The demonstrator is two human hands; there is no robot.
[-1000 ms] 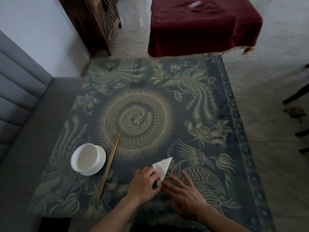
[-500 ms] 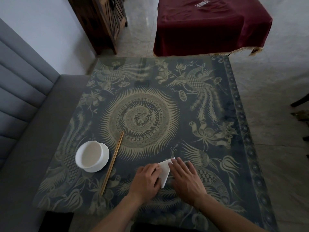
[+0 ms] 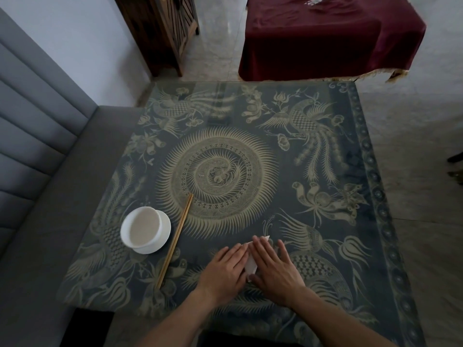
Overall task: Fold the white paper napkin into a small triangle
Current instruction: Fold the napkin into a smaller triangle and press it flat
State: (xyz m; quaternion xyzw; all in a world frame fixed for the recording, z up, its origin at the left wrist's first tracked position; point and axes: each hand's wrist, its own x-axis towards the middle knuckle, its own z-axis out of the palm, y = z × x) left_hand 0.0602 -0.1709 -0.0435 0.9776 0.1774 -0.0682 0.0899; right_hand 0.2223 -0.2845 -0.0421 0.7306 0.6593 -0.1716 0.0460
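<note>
The white paper napkin (image 3: 250, 265) lies folded on the patterned table (image 3: 325, 246) near the front edge, mostly hidden under both hands. Only a narrow strip shows between them, plus a small tip beyond the fingertips. My left hand (image 3: 223, 270) lies flat with fingers together on the napkin's left part. My right hand (image 3: 275, 267) lies flat, palm down, over its right part, fingers pointing away from me. Both hands press the paper onto the table rather than gripping it.
A white bowl on a white saucer (image 3: 145, 230) stands at the front left. A pair of wooden chopsticks (image 3: 175, 240) lies just right of it, angled away. A grey sofa (image 3: 37, 196) borders the table's left; a red-covered table (image 3: 325, 38) stands beyond.
My right hand slid up and left onto the napkin, flattening the raised white triangle that stood out before. My left hand opened from a curled grip to lying flat.
</note>
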